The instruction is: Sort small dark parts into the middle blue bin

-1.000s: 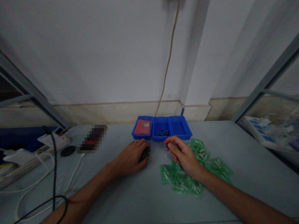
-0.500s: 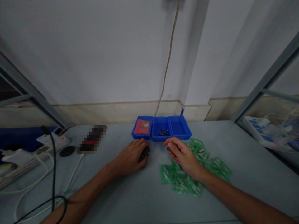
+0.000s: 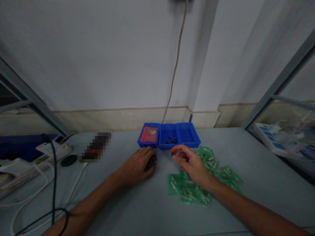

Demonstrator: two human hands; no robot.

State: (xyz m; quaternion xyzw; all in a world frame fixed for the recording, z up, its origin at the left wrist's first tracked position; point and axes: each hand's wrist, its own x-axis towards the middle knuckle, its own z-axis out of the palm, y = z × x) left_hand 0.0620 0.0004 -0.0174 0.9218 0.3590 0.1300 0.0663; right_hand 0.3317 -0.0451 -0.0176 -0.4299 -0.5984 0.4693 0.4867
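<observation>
My left hand point(image 3: 137, 166) rests on the grey table point(image 3: 147, 209), its fingers curled over a small dark object point(image 3: 151, 162). My right hand point(image 3: 190, 163) hovers just right of it, thumb and forefinger pinched on a tiny dark piece near the front of the blue bins. Three joined blue bins stand behind both hands: the left bin point(image 3: 148, 135) holds a red packet, the middle bin point(image 3: 169, 136) holds several small dark parts, the right bin point(image 3: 187, 134) looks empty. A heap of green plastic bags point(image 3: 204, 183) lies under my right wrist.
At the left lie a white power strip point(image 3: 52, 149), white and black cables point(image 3: 55, 183), a black round disc point(image 3: 69, 160) and a blurred dark box point(image 3: 95, 146). A cord point(image 3: 176, 65) hangs down the wall. Cluttered items sit beyond a metal frame at right point(image 3: 283, 137).
My right hand has shifted slightly left and toward the bins, keeping its pinch. My left hand stays on the dark object.
</observation>
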